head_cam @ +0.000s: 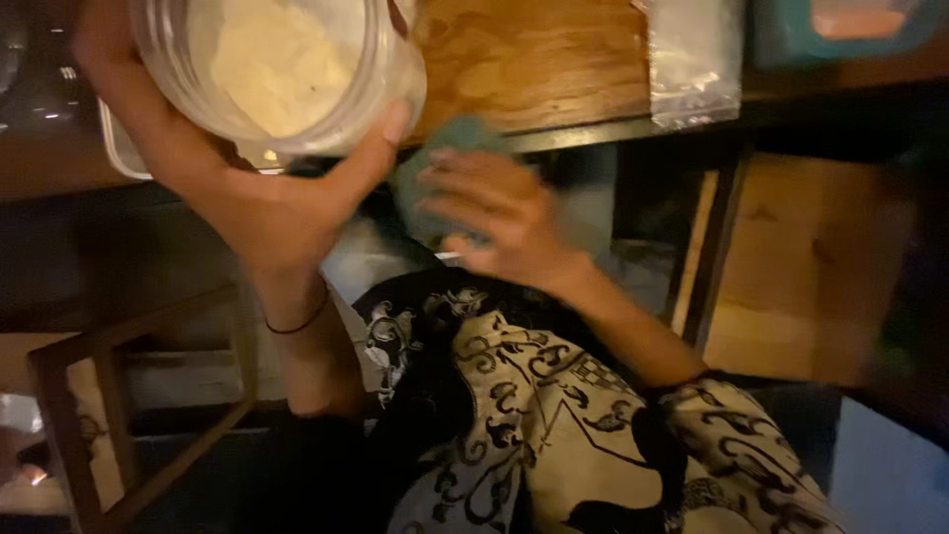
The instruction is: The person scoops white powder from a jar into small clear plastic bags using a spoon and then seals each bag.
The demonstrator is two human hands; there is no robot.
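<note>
My left hand [247,198] grips a clear glass jar [346,89] from below, lifted toward the camera at the top left; the jar holds a pale, creamy mass [272,59]. My right hand [499,218] is closed over a blue-green cloth or sponge [465,133], held just under the front edge of the wooden table [534,59] and to the right of the jar. A thin dark band circles my left wrist. Black-and-white patterned clothing fills the lower middle.
A clear plastic bag [695,59] lies on the table at the top right, beside a teal container [850,30]. A metal tray edge [119,148] shows behind the jar. A wooden chair frame [79,415] stands at the lower left. Dark table legs [722,237] drop at the right.
</note>
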